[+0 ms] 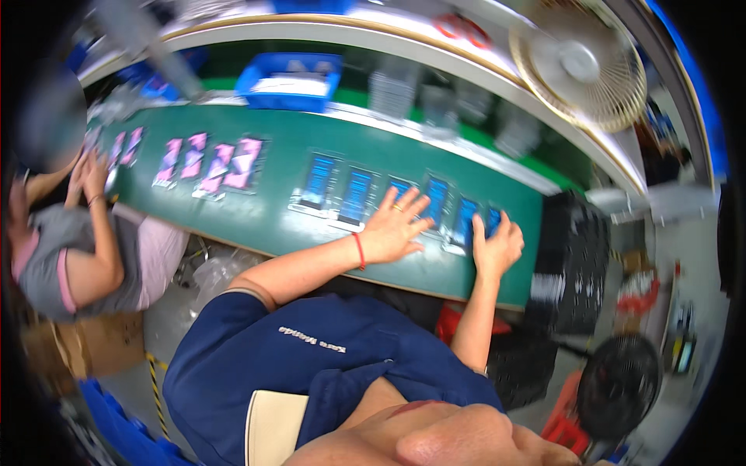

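On the green tabletop point(287, 144), a row of flat blue rectangular pieces point(356, 196) in clear, shiny sleeves runs in front of me. My left hand point(391, 231), a red band at its wrist, spreads its fingers over the near end of one blue piece point(399, 186) in the middle of the row. At the row's right end, my right hand point(501, 247) has thumb and fingers apart around the last blue piece point(494, 220), which it partly covers. Whether either hand's fingertips press on the pieces cannot be made out.
Farther left lie several pink-and-dark patterned packs point(214, 167), near a co-worker's hands point(92, 175). A blue bin point(291, 81) and stacked clear containers point(392, 89) stand along the back, under a shelf with a fan point(579, 60). Black crates point(571, 256) flank the table's right end.
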The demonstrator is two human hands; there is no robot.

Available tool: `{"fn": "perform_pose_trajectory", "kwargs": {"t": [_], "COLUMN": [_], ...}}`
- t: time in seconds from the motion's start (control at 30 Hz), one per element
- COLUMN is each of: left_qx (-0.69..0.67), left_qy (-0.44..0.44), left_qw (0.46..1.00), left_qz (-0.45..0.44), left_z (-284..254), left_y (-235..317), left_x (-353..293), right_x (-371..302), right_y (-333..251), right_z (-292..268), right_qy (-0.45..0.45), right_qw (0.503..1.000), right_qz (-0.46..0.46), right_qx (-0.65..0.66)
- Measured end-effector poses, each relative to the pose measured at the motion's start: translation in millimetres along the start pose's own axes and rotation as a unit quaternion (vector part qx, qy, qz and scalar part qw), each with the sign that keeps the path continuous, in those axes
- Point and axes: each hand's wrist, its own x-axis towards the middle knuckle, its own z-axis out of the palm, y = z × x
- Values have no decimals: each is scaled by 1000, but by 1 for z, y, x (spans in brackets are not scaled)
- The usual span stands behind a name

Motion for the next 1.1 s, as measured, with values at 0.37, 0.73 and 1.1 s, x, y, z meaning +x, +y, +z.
{"fn": "perform_pose_trajectory", "kwargs": {"t": [0.37, 0.73, 1.1], "left_qx": [21, 151, 146], "left_qy": [310, -180, 31], "left_qw": [950, 922, 915], "left_qz": [-17, -307, -375], "left_z": [-120, -166, -165], "left_y": [-129, -328, -310], "left_x": [-19, 49, 31], "right_x": [-12, -21, -19], "right_y": [-37, 10, 6], "right_z": [-1, 49, 51], "right_qy": [-41, 36, 45], "right_qw": [999, 998, 996], "right_qz": [-6, -33, -36], "right_qx": [-25, -51, -69]}}
